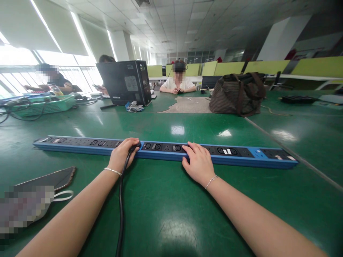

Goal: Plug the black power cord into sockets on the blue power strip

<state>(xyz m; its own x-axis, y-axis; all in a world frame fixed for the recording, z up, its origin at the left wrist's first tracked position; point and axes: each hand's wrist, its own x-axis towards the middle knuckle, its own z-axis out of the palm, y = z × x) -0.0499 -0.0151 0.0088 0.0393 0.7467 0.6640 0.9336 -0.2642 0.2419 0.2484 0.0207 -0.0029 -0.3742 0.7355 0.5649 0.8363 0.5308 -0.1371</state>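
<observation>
A long blue power strip [163, 155] with rows of black sockets lies across the green table. My left hand [123, 151] is closed around a black plug [135, 146] at the strip, left of its middle; whether the plug sits in a socket I cannot tell. From that plug a black power cord [121, 207] runs down toward the near edge of the view. Right of the middle, my right hand [198, 160] rests on the strip with its fingers stretched over the top, holding nothing else.
Near left lie a dark phone [63, 177] and a blurred item with a white loop [63, 195]. Farther back stand a green basket [48, 104] with cables, a black computer case [124, 84], gloves [134, 107] and a brown bag [235, 94]. Several people [178, 80] sit beyond.
</observation>
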